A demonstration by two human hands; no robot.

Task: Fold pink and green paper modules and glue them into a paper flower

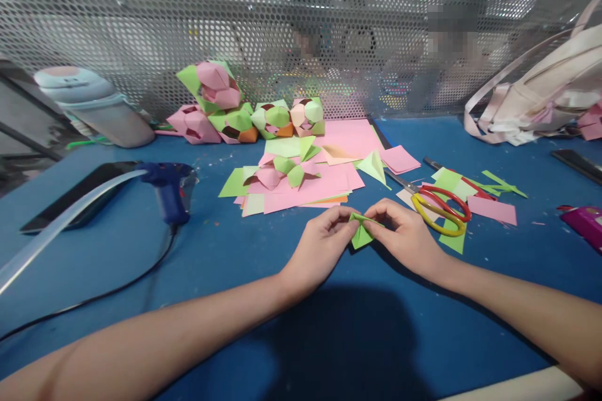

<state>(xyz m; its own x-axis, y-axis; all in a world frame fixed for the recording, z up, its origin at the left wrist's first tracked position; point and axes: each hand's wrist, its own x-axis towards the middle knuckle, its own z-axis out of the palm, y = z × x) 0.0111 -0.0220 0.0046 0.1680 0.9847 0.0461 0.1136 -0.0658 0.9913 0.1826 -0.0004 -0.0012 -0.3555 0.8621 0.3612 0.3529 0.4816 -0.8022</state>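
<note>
One small green paper (361,238), pinched from both sides

Taking that paper as the dial's centre, a bottle (115,119) stands at ten o'clock, presumably set back to leave working room. A blue glue gun (170,199) rests towards nine, its long clear glue stick (70,219) jutting left; the side spot probably keeps it off the paper. Between ten and eleven, pink-and-green paper models (232,120) cluster before the perforated screen (155,25), one perched on others, seemingly to save space. Nearer, stacked sheets (282,202) carry a looser folded assembly (285,166).

Over the blue table (226,338), the left hand (324,241) grips the paper's left side between thumb and fingers; the right hand (399,232) pinches its right side likewise, an opposed hold that likely keeps the folds steady.

Just above three, red-and-yellow scissors (418,190) lie handles nearest the person, perhaps for easy reach. At two, a pale bag (550,78) sits well apart.
</note>
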